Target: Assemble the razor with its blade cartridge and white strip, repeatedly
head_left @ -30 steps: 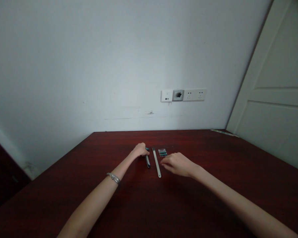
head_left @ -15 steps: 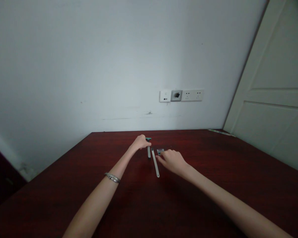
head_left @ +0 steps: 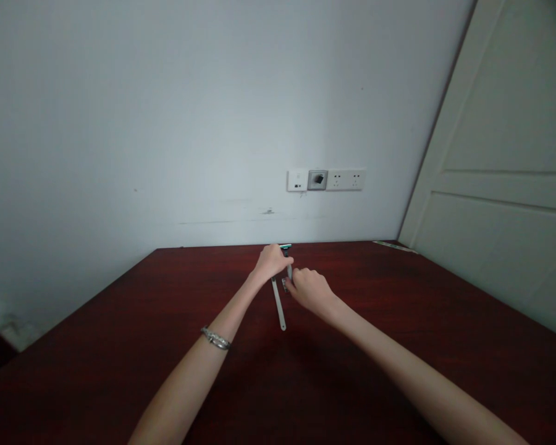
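Observation:
Near the back of the table, my left hand [head_left: 271, 260] is closed on a razor [head_left: 290, 271], just below its teal-edged head. The razor's pale handle slants down toward my right hand [head_left: 311, 288], whose curled fingers close at its lower end; the exact grip is partly hidden. Below my left hand lies a flat white strip [head_left: 279, 307] with a small hole in its near end. A small clear case [head_left: 284, 285] shows beside my right thumb, mostly covered by the hand.
The dark red wooden table [head_left: 213, 296] meets a white wall [head_left: 213, 123] at its back edge. Sockets [head_left: 345, 180] are set in the wall above it. A pale panelled door [head_left: 500, 179] stands at the right, and a thin patterned strip [head_left: 395, 246] lies at the back right edge.
My left hand has carried the razor rightward, past the far end of the white strip, to meet my right hand. My right hand now closes at the handle's end. The view has shifted slightly right.

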`<state>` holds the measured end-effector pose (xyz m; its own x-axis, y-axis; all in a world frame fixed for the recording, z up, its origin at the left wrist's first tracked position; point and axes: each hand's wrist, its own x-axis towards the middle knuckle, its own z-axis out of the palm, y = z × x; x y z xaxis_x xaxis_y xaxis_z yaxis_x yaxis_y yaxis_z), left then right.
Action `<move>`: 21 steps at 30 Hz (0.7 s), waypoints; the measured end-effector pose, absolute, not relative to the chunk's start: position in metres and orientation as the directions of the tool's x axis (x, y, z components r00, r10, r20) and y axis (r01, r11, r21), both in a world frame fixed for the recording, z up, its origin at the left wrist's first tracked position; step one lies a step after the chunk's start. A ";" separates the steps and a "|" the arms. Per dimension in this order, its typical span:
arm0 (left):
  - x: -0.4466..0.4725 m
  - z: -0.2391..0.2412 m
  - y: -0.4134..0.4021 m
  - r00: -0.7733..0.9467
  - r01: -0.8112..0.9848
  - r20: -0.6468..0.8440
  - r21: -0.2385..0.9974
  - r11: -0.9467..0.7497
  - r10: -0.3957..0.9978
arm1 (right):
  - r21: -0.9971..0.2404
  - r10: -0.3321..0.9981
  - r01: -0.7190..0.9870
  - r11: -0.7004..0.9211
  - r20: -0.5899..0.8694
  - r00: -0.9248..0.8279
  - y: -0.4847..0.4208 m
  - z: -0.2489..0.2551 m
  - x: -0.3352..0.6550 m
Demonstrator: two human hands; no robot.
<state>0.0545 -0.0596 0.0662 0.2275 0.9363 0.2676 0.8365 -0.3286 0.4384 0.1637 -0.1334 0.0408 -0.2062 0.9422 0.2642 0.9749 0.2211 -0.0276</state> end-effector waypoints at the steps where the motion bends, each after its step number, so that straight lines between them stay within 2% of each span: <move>1: 0.057 0.066 -0.059 0.230 0.828 0.282 0.446 -0.340 0.931 | -0.020 0.942 0.976 0.216 0.267 -0.203 -0.133 0.041 0.166; 6: 0.063 0.061 -0.057 0.255 0.766 0.351 0.496 -0.410 0.901 | 0.014 0.948 0.988 0.155 0.280 -0.153 -0.125 0.046 0.195; 11: 0.044 0.059 -0.046 0.243 0.777 0.192 0.548 -0.309 0.951 | 0.000 0.977 1.000 0.022 0.211 -0.022 -0.105 0.044 0.273; 17: 0.018 0.042 -0.024 0.173 0.807 0.080 0.561 -0.188 0.982 | -0.031 0.999 0.999 -0.041 -0.005 0.041 -0.087 0.015 0.375; 21: 0.011 0.022 -0.016 0.144 0.817 0.003 0.563 -0.121 0.990 | -0.035 0.995 0.998 -0.042 -0.094 0.039 -0.090 -0.006 0.409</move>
